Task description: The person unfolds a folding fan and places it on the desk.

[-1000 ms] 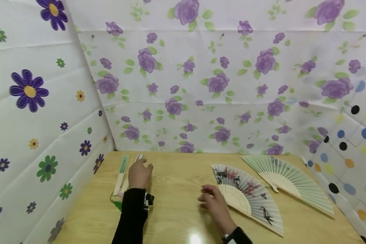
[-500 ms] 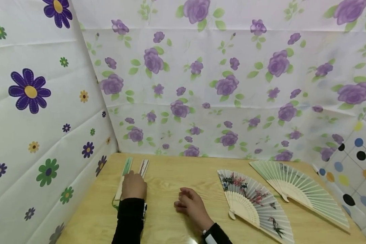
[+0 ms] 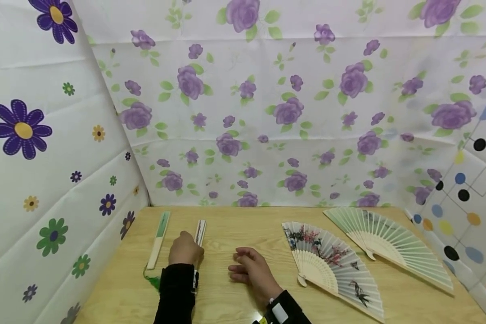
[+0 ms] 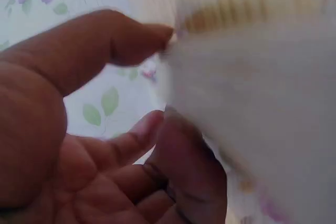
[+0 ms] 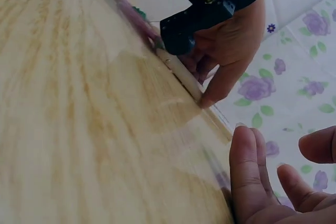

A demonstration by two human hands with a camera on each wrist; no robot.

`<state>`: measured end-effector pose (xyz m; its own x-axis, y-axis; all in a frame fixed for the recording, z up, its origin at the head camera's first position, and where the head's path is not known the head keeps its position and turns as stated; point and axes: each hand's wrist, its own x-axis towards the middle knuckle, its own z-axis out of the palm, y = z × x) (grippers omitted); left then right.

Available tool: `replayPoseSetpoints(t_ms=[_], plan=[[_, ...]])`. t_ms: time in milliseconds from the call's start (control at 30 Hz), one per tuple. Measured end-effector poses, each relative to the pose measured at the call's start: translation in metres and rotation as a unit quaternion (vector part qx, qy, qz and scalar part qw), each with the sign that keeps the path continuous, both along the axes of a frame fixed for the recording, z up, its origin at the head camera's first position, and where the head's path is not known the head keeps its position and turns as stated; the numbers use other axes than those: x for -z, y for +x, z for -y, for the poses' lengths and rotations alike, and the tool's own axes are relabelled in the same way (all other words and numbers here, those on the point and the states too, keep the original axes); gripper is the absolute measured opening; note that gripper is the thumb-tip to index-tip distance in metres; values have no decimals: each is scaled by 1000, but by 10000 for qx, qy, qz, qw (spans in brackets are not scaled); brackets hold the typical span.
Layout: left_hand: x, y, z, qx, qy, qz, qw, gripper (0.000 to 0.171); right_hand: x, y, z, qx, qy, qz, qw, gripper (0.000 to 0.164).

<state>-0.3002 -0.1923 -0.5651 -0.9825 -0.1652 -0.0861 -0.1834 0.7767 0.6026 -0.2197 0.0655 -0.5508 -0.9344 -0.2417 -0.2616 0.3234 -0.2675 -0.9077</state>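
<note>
My left hand [image 3: 185,249] pinches a folded hand fan [image 3: 200,231] with a floral strip, low at the table; its lower part hides behind the hand and sleeve. Close up and blurred, the pale fan [image 4: 252,87] sits between thumb and fingers in the left wrist view. A pink tassel [image 5: 134,19] trails from it in the right wrist view. To the left lies a green folded fan [image 3: 159,238] with a green tassel [image 3: 154,281]. My right hand [image 3: 253,272] hovers over the middle of the table, fingers loosely bent, holding nothing.
Two spread fans lie on the right: a white one with blossoms and birds [image 3: 336,265] and, behind it, a pale green one [image 3: 397,245]. The wooden table [image 3: 227,225] meets patterned cloth walls [image 3: 263,112] at the back and sides.
The floral folded fan has shifted right, away from the green folded fan, in my left hand's grip. My right hand has moved left from beside the spread blossom fan. The head view has swung slightly.
</note>
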Motion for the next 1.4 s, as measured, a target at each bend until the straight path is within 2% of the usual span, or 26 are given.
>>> replayPoseSetpoints(t_ms=[67, 100, 133, 200, 233, 300, 333, 400, 433, 467, 533, 600, 767, 900, 1133, 1400], plan=[[-5, 6, -5, 140, 40, -111, 9998, 15, 0, -4, 0, -52, 0, -13, 10000, 48], [-7, 8, -9, 187, 70, -268, 9994, 14, -1, -5, -1, -45, 33, -77, 10000, 48], [-14, 13, -15, 243, 236, -333, 9989, 23, -3, -8, -3, -34, 110, -180, 9998, 49], [-32, 25, -29, 399, 856, -422, 9946, 31, -11, -13, -8, 46, 382, -519, 9979, 49], [-42, 30, -36, 536, 1342, -468, 9884, 30, -16, -15, -12, 107, 543, -712, 9959, 48], [-61, 38, -54, 891, 2442, -381, 9649, 26, -28, -19, -20, 224, 912, -1110, 9894, 49], [-73, 43, -63, 1106, 2955, -212, 9487, 20, -34, -21, -24, 254, 1088, -1271, 9856, 49], [-84, 44, -78, 1570, 3690, 30, 9161, 19, -45, -22, -33, 280, 1336, -1489, 9794, 50], [-86, 46, -85, 1768, 3918, 189, 9027, 21, -48, -21, -38, 264, 1411, -1499, 9782, 50], [-87, 46, -92, 1939, 3995, 306, 8955, 24, -50, -20, -42, 238, 1484, -1506, 9771, 49], [-88, 47, -102, 2176, 4023, 452, 8881, 28, -52, -18, -48, 183, 1562, -1471, 9765, 45], [-88, 46, -108, 2253, 4024, 513, 8858, 29, -53, -16, -51, 139, 1551, -1430, 9774, 41], [-87, 43, -116, 2280, 3869, 427, 8924, 28, -54, -19, -58, 105, 1328, -1264, 9830, 34], [-86, 41, -120, 2352, 3746, 329, 8962, 26, -54, -22, -64, 66, 1198, -1103, 9866, 36], [-91, 41, -128, 2339, 3356, 282, 9121, 16, -55, -25, -72, -47, 1245, -1023, 9869, 37], [-86, 43, -128, 2103, 3503, 437, 9117, 15, -51, -25, -72, -92, 1238, -965, 9876, 35]])
